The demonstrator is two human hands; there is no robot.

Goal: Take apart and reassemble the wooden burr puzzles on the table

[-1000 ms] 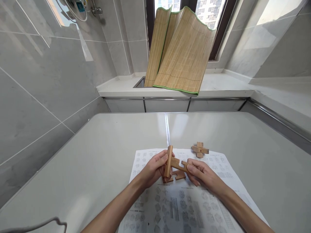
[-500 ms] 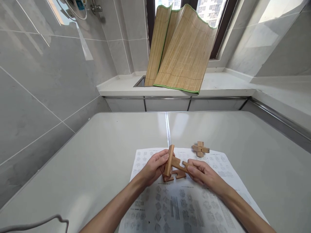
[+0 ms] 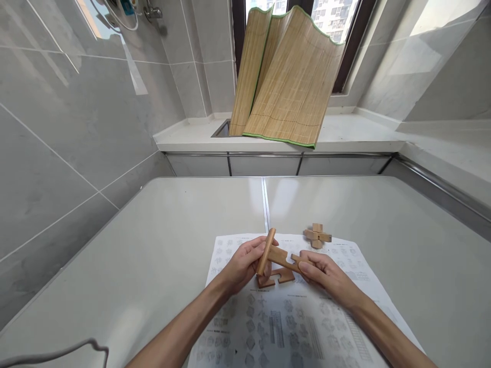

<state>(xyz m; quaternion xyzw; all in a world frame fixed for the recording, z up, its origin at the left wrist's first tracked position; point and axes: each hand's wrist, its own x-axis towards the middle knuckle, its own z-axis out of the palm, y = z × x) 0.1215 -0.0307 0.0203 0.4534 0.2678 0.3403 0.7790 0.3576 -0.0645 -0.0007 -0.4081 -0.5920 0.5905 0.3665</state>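
Observation:
My left hand (image 3: 251, 259) is closed on a flat wooden puzzle piece (image 3: 266, 251), held tilted with its long edge toward me. Out of it, to the right, runs a notched wooden puzzle piece (image 3: 279, 255). My right hand (image 3: 320, 268) pinches the far end of that notched piece between thumb and fingers. Whether the two pieces are locked together or only touching, I cannot tell. Beneath them a third wooden piece (image 3: 284, 276) with a rounded cutout lies on the printed sheet (image 3: 238, 317), partly hidden by my left fingers.
An assembled wooden cross-shaped puzzle (image 3: 317, 235) sits at the sheet's far right edge. The white table (image 3: 184, 214) has a centre seam. A grey cable (image 3: 57, 356) lies at the near left. Behind stands a folded bamboo mat (image 3: 291, 87) on a white counter (image 3: 356, 130).
My right hand has shifted slightly to the right with the notched piece. The piece in my left hand leans a little more to the right.

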